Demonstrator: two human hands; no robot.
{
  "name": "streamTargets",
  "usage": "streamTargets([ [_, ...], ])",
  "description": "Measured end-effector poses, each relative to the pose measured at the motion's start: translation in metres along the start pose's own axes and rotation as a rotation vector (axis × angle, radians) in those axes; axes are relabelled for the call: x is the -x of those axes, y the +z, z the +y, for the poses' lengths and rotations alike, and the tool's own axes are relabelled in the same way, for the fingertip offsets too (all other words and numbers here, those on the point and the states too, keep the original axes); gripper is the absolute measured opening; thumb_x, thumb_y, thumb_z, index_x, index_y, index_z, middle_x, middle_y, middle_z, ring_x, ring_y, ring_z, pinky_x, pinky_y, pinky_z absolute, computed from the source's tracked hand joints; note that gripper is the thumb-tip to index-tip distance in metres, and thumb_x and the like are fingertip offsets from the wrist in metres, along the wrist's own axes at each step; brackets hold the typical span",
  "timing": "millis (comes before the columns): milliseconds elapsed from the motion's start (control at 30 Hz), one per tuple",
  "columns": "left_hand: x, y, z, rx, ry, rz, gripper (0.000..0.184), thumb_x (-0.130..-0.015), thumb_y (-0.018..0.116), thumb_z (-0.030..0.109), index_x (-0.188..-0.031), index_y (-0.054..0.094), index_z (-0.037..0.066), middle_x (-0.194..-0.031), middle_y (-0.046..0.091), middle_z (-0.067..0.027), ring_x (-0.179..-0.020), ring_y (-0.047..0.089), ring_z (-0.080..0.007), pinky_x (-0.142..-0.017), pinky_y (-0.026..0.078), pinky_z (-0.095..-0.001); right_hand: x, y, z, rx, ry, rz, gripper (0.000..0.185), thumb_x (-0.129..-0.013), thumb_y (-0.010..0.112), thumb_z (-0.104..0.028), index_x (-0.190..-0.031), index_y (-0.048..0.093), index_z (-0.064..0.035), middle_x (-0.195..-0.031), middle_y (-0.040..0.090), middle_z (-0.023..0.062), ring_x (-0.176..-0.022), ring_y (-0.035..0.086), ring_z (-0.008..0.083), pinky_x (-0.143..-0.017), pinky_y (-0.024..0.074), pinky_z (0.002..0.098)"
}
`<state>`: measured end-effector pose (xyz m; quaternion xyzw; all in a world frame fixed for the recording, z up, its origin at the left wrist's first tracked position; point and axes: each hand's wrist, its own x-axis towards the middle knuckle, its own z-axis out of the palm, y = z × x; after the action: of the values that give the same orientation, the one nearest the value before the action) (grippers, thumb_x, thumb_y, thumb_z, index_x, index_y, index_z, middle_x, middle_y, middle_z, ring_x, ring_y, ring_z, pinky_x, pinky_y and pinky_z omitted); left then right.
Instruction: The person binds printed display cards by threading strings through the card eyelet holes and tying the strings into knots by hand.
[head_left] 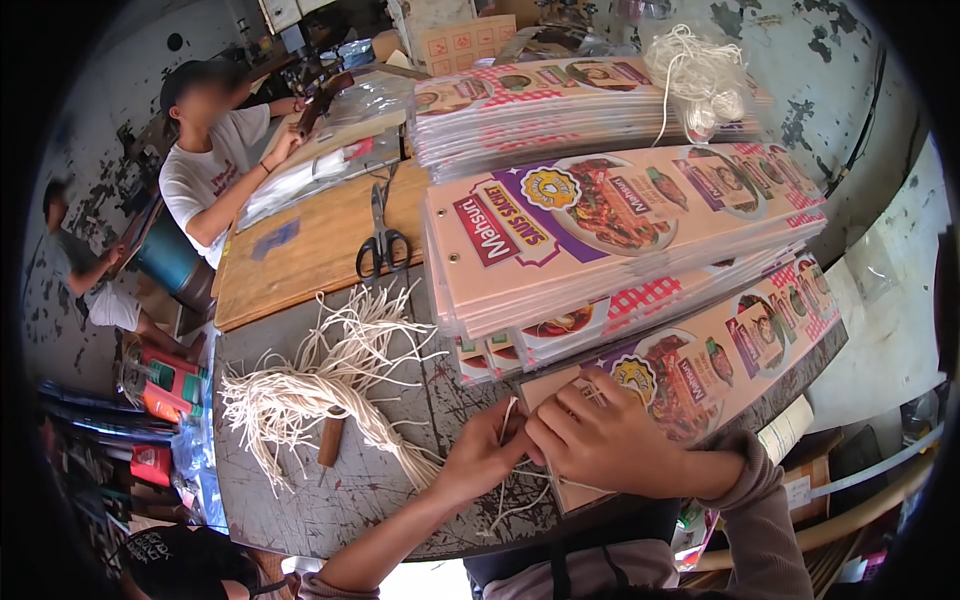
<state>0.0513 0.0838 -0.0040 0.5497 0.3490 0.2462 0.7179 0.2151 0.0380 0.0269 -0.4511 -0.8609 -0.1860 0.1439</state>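
Observation:
My left hand (478,450) is closed in a pinch on a thin white cord (511,408), whose short end sticks up past the fingertips. Loose lengths of the cord trail down to the table edge. Pressed close beside it, my right hand (605,435) has curled fingers over the near end of a printed sauce hanger card (690,385); what those fingers grip is hidden. The card shows a food picture and a yellow badge under clear plastic. Left of my hands lies a bundle of cut white cords (330,390), partly covering a wooden-handled tool (329,443).
Stacks of printed cards (640,225) rise beyond my hands. A bag of white string (698,75) sits on the rear stack. Black-handled scissors (382,245) rest on a wooden board (320,235). A co-worker (215,150) handles something across the table; another person (85,260) sits farther left.

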Motion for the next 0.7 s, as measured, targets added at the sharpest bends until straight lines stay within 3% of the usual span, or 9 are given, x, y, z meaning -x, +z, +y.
streamTargets([
  [67,0.0,0.0,-0.002,-0.01,0.012,0.018,0.013,-0.087,0.054,0.004,-0.099,0.054,0.0,-0.071,0.059,-0.0037,-0.069,0.058,-0.0077,-0.06,0.042,-0.0215,-0.001,0.001,0.0,-0.019,0.019,-0.005,0.018,-0.065,0.059,-0.023,-0.077,0.055,-0.0102,-0.077,0.048,0.0003,-0.078,0.053,0.0148,-0.079,0.0418,0.0356],
  [133,0.0,0.0,-0.009,-0.107,0.056,0.077,0.012,-0.086,0.056,0.006,-0.097,0.055,0.0,-0.07,0.059,-0.0031,-0.065,0.053,-0.0065,-0.056,0.039,-0.0228,-0.006,0.002,0.005,-0.053,0.047,0.224,0.016,-0.066,0.06,-0.021,-0.076,0.053,-0.0099,-0.077,0.048,0.0013,-0.079,0.05,0.0158,-0.074,0.0411,0.0343],
  [233,-0.002,-0.001,-0.014,-0.175,0.143,0.101,0.012,-0.084,0.059,0.008,-0.092,0.056,0.0,-0.069,0.057,-0.0024,-0.061,0.048,-0.0066,-0.054,0.037,-0.0247,-0.006,0.001,0.009,-0.075,0.071,0.261,0.017,-0.065,0.059,-0.02,-0.078,0.055,-0.0097,-0.083,0.05,0.002,-0.082,0.05,0.0175,-0.074,0.04,0.0344],
  [367,-0.003,-0.002,-0.014,-0.237,0.133,0.093,0.013,-0.084,0.059,0.01,-0.089,0.056,0.0,-0.067,0.056,-0.0018,-0.061,0.047,-0.0076,-0.054,0.037,-0.0255,-0.002,0.002,0.014,-0.109,0.052,0.216,0.018,-0.064,0.06,-0.018,-0.079,0.055,-0.0095,-0.085,0.049,0.0023,-0.078,0.049,0.0192,-0.067,0.0372,0.0336],
  [467,-0.004,-0.001,-0.011,-0.137,0.077,0.109,0.012,-0.084,0.058,0.011,-0.087,0.056,0.0,-0.065,0.054,-0.0003,-0.059,0.045,-0.0064,-0.052,0.035,-0.0249,-0.002,0.001,0.023,-0.176,-0.04,0.159,0.018,-0.065,0.062,-0.017,-0.08,0.056,-0.0101,-0.084,0.049,0.0016,-0.08,0.049,0.0185,-0.071,0.0383,0.0344],
  [533,-0.002,-0.006,-0.004,-0.038,-0.087,0.066,0.018,-0.085,0.054,0.009,-0.101,0.057,0.002,-0.078,0.055,0.0022,-0.061,0.044,-0.0029,-0.053,0.033,-0.02,-0.002,-0.008,0.035,-0.248,-0.056,0.155,0.018,-0.07,0.065,-0.018,-0.082,0.057,-0.0084,-0.086,0.051,0.0028,-0.081,0.052,0.0196,-0.073,0.0415,0.0355],
  [567,-0.002,-0.008,-0.003,-0.053,-0.086,0.059,0.018,-0.085,0.054,0.009,-0.101,0.057,0.002,-0.078,0.055,0.0022,-0.061,0.044,-0.0029,-0.053,0.033,-0.02,-0.002,-0.018,0.041,-0.459,0.03,0.149,0.018,-0.072,0.065,-0.018,-0.083,0.056,-0.007,-0.087,0.051,0.0042,-0.082,0.053,0.021,-0.072,0.043,0.0361],
  [633,-0.003,-0.007,-0.004,0.057,-0.087,0.085,0.017,-0.084,0.055,0.01,-0.099,0.057,0.004,-0.072,0.051,0.0046,-0.052,0.033,-0.0018,-0.047,0.022,-0.0202,-0.005,-0.043,0.05,-0.724,0.177,0.107,0.02,-0.077,0.066,-0.017,-0.084,0.053,-0.0037,-0.087,0.051,0.0083,-0.08,0.056,0.026,-0.071,0.0466,0.0374],
  [700,-0.003,-0.007,0.0,0.09,-0.09,0.091,0.014,-0.083,0.056,0.011,-0.094,0.057,0.003,-0.071,0.052,0.0028,-0.057,0.04,-0.0038,-0.051,0.029,-0.0212,-0.018,-0.051,0.05,-0.659,0.091,0.124,0.02,-0.077,0.065,-0.017,-0.084,0.053,-0.0037,-0.087,0.051,0.0086,-0.081,0.056,0.0264,-0.07,0.0467,0.0371],
])
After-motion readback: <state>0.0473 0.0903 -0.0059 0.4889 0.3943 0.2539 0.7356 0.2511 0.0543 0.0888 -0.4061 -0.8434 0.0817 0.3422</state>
